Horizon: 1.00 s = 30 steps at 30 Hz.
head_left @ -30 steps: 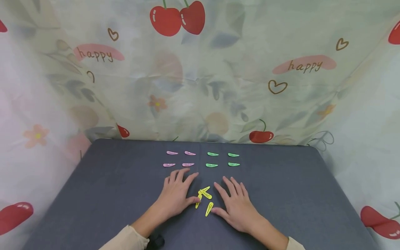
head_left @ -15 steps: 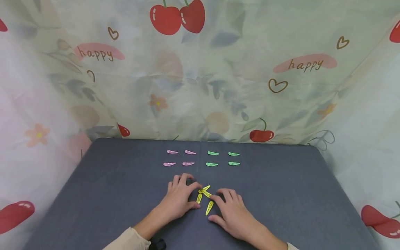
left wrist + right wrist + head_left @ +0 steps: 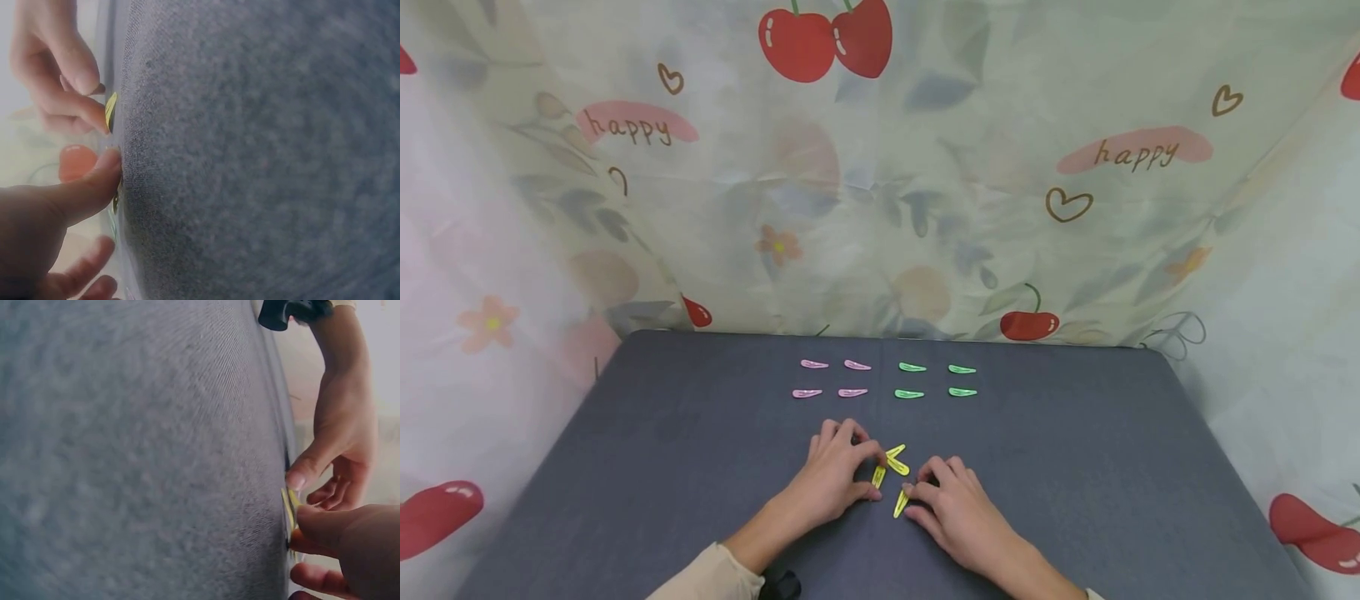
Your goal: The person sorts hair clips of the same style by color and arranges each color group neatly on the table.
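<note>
1. Where the two hands come close together over the dark table [image 3: 700, 433], four yellow hair clips [image 3: 896, 451] lie between them, in the near half and about midway from left to right.
2. Left hand [image 3: 832, 473]: half-curled, with a gap between thumb and index finger. The leftmost yellow clip [image 3: 878, 478] lies across this gap, its far end hidden by the index finger. Whether the hand grips it cannot be told.
3. Right hand [image 3: 962, 508]: fingers bent, thumb and index finger slightly parted at the nearest yellow clip [image 3: 900, 505]. The index fingertip overlaps the far end of this clip; whether thumb and finger pinch it cannot be told.
4. Two further yellow clips [image 3: 898, 467]: a sideways V just right of the left index fingertip, spreading toward the right.
5. Far part of the table: four pink clips [image 3: 814, 364] at left and four green clips [image 3: 912, 367] at right, each group in two rows of two, lying flat.
6. Surroundings: a pale sleeve [image 3: 707, 575] on the left arm, a black object [image 3: 781, 585] beside the wrist; beyond the far edge, a printed cloth [image 3: 880, 208] with cherries, hearts, flowers and the word "happy".
</note>
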Motion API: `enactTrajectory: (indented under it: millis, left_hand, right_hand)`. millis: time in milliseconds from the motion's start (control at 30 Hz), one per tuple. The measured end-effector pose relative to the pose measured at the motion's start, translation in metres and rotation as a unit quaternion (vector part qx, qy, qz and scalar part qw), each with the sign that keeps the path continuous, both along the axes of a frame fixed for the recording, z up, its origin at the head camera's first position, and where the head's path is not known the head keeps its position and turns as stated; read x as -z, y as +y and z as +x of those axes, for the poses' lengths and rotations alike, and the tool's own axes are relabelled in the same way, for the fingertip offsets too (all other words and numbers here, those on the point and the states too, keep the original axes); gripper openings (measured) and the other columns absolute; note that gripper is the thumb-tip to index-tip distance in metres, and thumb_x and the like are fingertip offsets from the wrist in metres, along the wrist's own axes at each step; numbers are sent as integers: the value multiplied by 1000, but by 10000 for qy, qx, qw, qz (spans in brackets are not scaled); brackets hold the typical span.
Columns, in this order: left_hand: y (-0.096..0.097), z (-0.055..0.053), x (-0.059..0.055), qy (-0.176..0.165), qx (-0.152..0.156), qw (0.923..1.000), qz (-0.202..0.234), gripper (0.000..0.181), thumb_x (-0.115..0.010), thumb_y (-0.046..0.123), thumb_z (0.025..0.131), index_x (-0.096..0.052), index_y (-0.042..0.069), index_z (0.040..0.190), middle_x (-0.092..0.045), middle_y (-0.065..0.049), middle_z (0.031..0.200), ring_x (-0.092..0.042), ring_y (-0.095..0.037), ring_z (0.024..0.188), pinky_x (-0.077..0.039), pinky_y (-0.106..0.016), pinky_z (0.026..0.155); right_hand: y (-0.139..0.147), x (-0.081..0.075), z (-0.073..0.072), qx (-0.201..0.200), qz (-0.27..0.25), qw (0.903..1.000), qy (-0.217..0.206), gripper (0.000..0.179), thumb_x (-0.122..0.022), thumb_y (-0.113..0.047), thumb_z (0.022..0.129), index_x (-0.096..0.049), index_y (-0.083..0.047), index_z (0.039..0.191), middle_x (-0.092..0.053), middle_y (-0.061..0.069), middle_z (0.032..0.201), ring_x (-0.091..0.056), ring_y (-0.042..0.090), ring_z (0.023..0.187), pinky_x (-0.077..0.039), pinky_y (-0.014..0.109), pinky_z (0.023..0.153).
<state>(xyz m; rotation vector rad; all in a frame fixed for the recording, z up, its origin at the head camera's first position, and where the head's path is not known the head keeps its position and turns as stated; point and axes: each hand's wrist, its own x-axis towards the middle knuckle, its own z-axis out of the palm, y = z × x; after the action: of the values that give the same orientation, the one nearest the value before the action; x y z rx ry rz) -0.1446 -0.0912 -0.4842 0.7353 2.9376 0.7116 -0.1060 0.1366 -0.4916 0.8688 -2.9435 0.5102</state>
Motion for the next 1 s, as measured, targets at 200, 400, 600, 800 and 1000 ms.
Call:
enactTrajectory:
  millis: [200,400,600,800,1000]
  left_hand:
    - [1,-1,1,47,113,9998,155,35,-91,31,73,-71,25,100,-61,8,91,-41,-13,90,-28,-34,79]
    - [0,-5,4,-123,82,9987,481,25,-89,26,78,-69,25,93,-59,17,73,-39,-7,77,-27,-32,77]
    - [-15,-16,5,-1151,-359,9822,1444,11,-78,20,90,-69,25,92,-66,14,74,-54,-4,68,-41,-24,66]
    - [-41,-26,-1,-1461,-1065,9632,1987,10,-75,18,92,-76,22,102,-71,7,81,-59,-12,69,-45,-26,62]
    - [-66,-36,-5,-1243,-1495,9638,1822,15,-80,20,88,-79,20,103,-74,8,87,-60,-10,76,-48,-25,68]
  right_hand:
    - [-1,10,-10,213,-728,9970,-133,5,-76,-34,91,-73,-31,87,-52,-14,94,-36,5,84,-34,26,76]
    - [1,18,-18,173,-1461,9886,-316,14,-82,-28,83,-68,-31,82,-54,-14,92,-37,4,84,-31,25,76]
    - [0,21,-21,109,-1597,9867,-281,16,-84,-28,81,-68,-30,82,-55,-14,92,-38,4,85,-32,27,79]
    - [0,23,-21,92,-1794,9832,-329,16,-85,-27,80,-69,-30,82,-57,-14,90,-40,4,86,-32,27,80]
    - [2,24,-24,-20,-1973,9796,-371,16,-85,-26,80,-70,-30,83,-60,-13,90,-41,4,86,-31,26,80]
